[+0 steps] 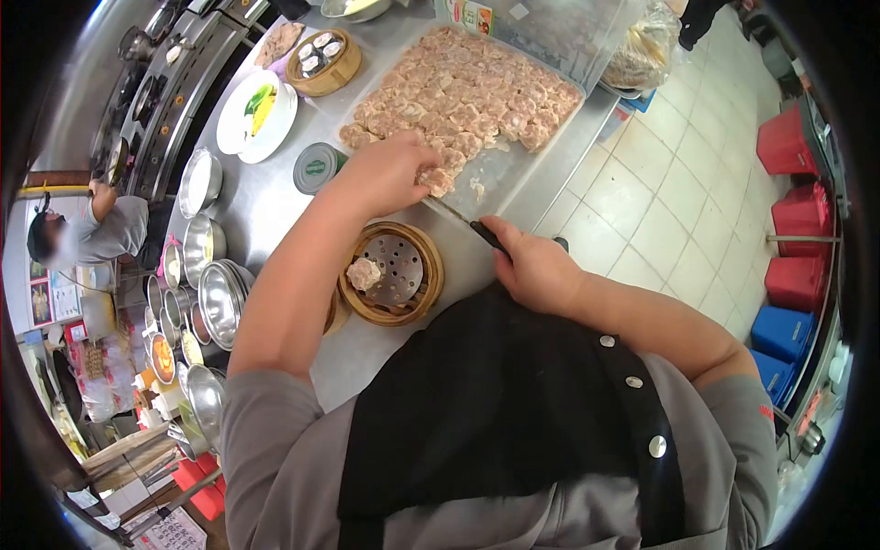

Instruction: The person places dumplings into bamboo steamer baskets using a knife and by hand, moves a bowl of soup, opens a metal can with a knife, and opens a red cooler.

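My left hand (396, 172) is at the near corner of a tray (513, 183) of raw meat dumplings (467, 78), its curled fingers and thumb around one dumpling (438, 181) at the edge. The black handle of a thin-bladed tool (489, 236) is gripped in my right hand (539, 268); its blade points to that same dumpling, and the tip is hard to see. Just below my left hand stands a round bamboo steamer (433, 302) with a perforated metal plate (399, 266), one dumpling (364, 273) lying on its left side.
A green can (316, 169), white plates (275, 133) with food and another bamboo steamer (344, 69) stand at the upper left. Metal bowls (220, 302) line the left edge. Beyond them a person (110, 229) holds a pan. Red bins (796, 215) stand far right.
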`<state>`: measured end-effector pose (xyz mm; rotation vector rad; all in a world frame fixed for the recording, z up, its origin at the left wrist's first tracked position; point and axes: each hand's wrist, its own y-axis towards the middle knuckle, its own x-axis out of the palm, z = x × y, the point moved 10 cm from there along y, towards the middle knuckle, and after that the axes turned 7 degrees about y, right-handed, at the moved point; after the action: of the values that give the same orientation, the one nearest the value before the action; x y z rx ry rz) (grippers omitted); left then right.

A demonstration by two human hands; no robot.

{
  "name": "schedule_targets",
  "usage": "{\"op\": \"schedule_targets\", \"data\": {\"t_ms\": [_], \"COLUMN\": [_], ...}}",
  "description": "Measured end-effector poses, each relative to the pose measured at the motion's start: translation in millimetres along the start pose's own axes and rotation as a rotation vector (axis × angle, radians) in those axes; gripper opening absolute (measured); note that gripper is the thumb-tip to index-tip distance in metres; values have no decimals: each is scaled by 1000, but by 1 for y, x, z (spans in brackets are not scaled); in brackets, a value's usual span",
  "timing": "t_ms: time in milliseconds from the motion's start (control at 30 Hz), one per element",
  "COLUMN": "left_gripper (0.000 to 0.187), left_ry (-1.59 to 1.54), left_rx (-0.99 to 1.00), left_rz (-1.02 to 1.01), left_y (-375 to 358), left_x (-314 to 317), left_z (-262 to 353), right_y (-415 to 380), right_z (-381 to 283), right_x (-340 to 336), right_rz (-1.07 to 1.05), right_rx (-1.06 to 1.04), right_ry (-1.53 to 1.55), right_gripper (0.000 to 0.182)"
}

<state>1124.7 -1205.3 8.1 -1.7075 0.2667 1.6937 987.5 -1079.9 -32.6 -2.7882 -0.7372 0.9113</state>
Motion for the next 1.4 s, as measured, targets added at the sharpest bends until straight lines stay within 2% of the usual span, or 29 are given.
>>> {"op": "schedule_targets", "data": {"t_ms": [167,367,567,700,800,1000,1100,1233,1400], "left_gripper": [45,48,51,52,52,49,52,51,50], "left_ry": [60,98,175,201,169,137,121,56,55], "left_rx": [12,68,65,99,83,38,19,11,42], "left_rz": [-45,8,-92,-43,-18,-3,42,143,121], "left_y": [4,13,19,11,7,5,1,-2,-2], "left_x": [-1,-1,-3,-10,-7,-7,-15,-12,-16], "left_z": [3,2,8,14,8,2,2,-11,6], "right_y": [0,0,-1,-1,-4,10,18,13,12], "right_z": [-1,-3,-5,-9,-13,-22,-21,-17,-16], "right_x": [-2,-3,-4,-8,-16,-8,-6,-10,-11], "right_rz": [10,-28,-17,-25,-1,-196,-159,-81,-20], "right_rx": [4,14,-3,4,-18,22,33,4,-64], "right_ry": [17,51,64,59,-33,-365,-408,-369,-308], "right_gripper": [50,47,46,45,48,48,36,44,48]}}
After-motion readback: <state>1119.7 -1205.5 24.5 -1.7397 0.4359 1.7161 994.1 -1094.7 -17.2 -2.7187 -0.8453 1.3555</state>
